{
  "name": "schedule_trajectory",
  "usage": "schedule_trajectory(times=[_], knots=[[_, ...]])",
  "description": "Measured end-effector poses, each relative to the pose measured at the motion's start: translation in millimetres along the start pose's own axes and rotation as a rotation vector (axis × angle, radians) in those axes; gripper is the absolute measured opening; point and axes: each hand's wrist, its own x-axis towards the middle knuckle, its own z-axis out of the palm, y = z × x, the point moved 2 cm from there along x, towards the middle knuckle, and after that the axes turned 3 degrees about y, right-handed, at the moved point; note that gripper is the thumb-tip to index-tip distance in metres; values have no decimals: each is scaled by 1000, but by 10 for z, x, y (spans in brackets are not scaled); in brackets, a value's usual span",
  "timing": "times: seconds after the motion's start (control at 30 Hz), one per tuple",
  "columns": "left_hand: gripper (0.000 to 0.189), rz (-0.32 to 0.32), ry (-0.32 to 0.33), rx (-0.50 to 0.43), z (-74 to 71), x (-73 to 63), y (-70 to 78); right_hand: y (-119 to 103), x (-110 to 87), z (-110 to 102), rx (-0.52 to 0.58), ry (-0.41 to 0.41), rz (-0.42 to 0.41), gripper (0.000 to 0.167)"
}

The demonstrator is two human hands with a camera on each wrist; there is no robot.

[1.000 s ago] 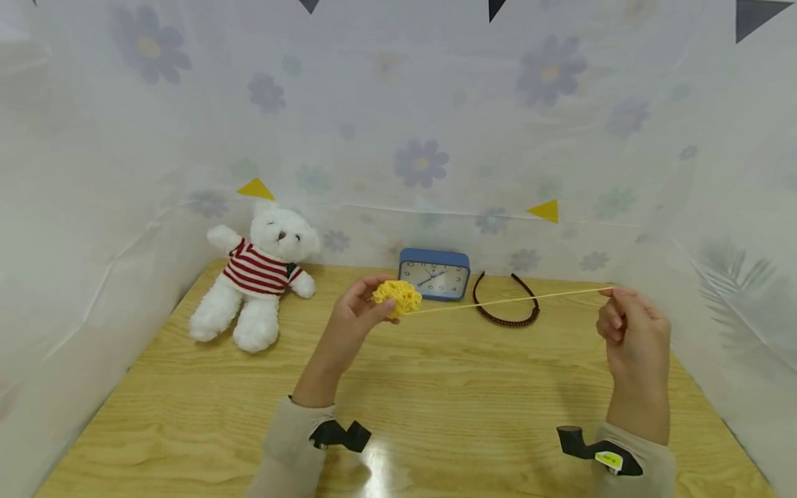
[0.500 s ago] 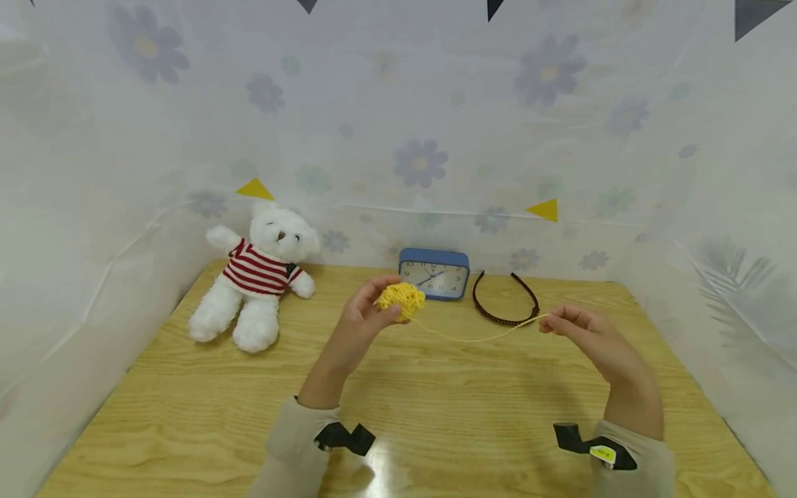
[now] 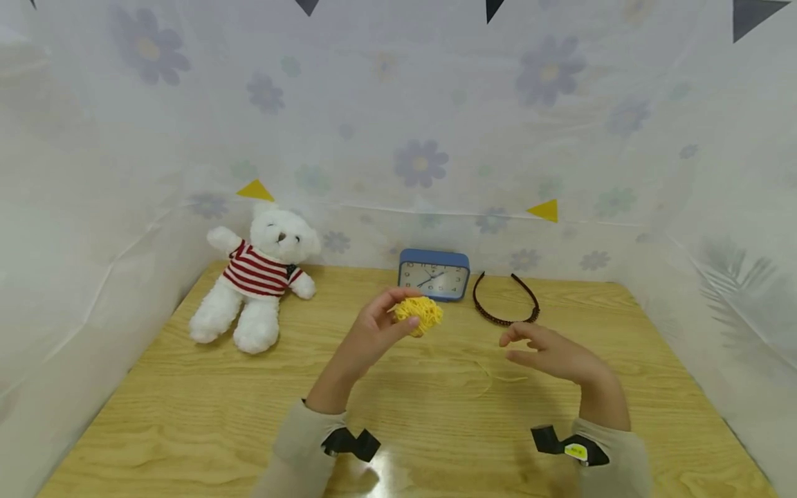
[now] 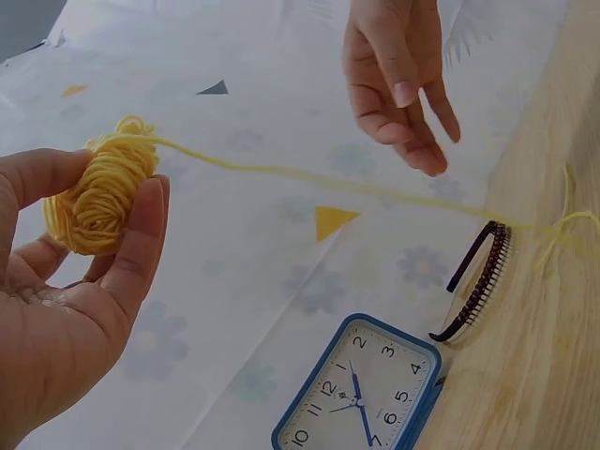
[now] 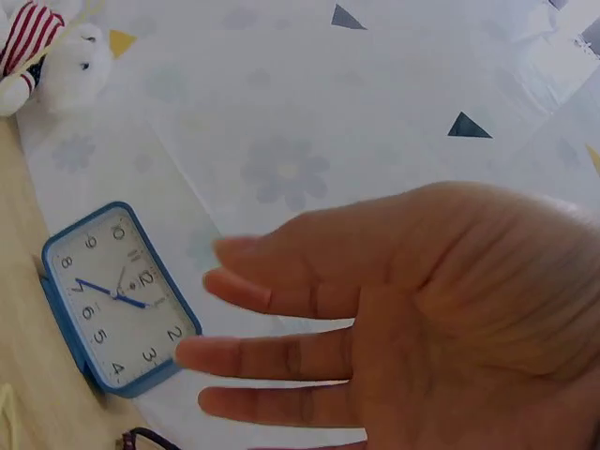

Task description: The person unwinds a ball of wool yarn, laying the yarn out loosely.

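A small ball of yellow yarn [image 3: 422,315] is pinched between the thumb and fingers of my left hand [image 3: 377,330], raised over the table. From the ball a loose strand [image 4: 309,176] runs down to the right, and its tail lies in loops on the wood [image 3: 492,379]. My right hand [image 3: 557,354] is off to the right of the ball, its fingers loosely extended and holding nothing. In the right wrist view that right hand [image 5: 403,309] shows thumb and fingers apart from any thing.
At the back stands a blue alarm clock [image 3: 434,275]. Right of it lies a dark beaded headband [image 3: 507,319]. A white teddy bear [image 3: 258,277] in a red-striped shirt sits at the back left. A flower-patterned sheet [image 3: 349,83] hangs behind the table.
My right hand has come in from the far right and let go of the yarn strand, which was taut and now droops onto the table. The left hand has shifted slightly right and down.
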Motion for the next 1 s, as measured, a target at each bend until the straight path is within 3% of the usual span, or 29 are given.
schedule_trajectory(times=[0.17,0.3,0.43,0.57,0.83,1.0], knots=[[40,11,-3,33,13,7,-36,-189,144,163,88,-6,-144,22],[40,12,-3,46,24,5,-31,-333,277,359,230,-81,-232,31],[39,23,-6,65,32,1,-13,-433,388,542,362,-153,-249,37],[37,31,-4,90,30,1,-10,-527,442,646,415,-166,-271,33],[39,16,-13,96,4,2,-30,-670,355,623,480,-120,-389,18],[43,-38,-60,123,-12,-5,-29,-693,236,480,513,46,-431,18]])
